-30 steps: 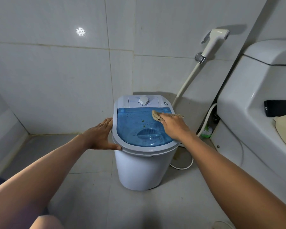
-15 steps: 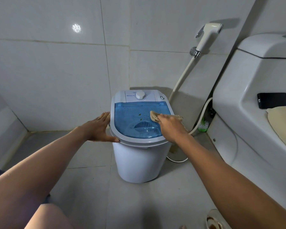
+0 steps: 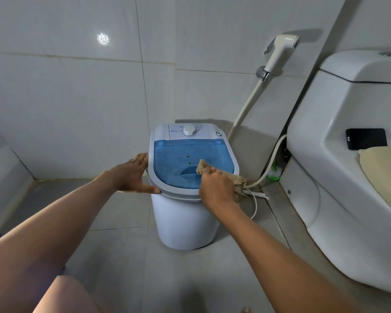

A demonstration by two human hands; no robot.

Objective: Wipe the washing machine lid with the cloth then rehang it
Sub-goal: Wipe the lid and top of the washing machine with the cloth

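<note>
White toilet at right; black phone; wall-hung bidet sprayer

The washing machine stands left of the toilet, against the wall.

Tiled bathroom corner: large pale grey wall tiles bearing one small bright light reflection. Matching grey tiled floor. White toilet at right, black phone on its ledge. White bidet sprayer wall-mounted, hose hanging down.
</note>
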